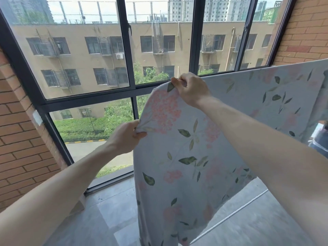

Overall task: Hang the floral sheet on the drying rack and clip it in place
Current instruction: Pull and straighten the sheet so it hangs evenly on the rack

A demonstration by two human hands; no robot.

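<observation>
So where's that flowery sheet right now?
In the head view the floral sheet is held up right of centre, before the window; the right hand pinches its top edge, and the left hand grips lower down.

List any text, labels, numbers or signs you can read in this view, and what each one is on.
None can be read.
floral sheet: printed with pink blossoms and green leaves only, no tag or lettering showing.
air-conditioner unit on the building across the way: any marking is too small to read.
white patch on the window frame: blank as far as it shows.
</observation>
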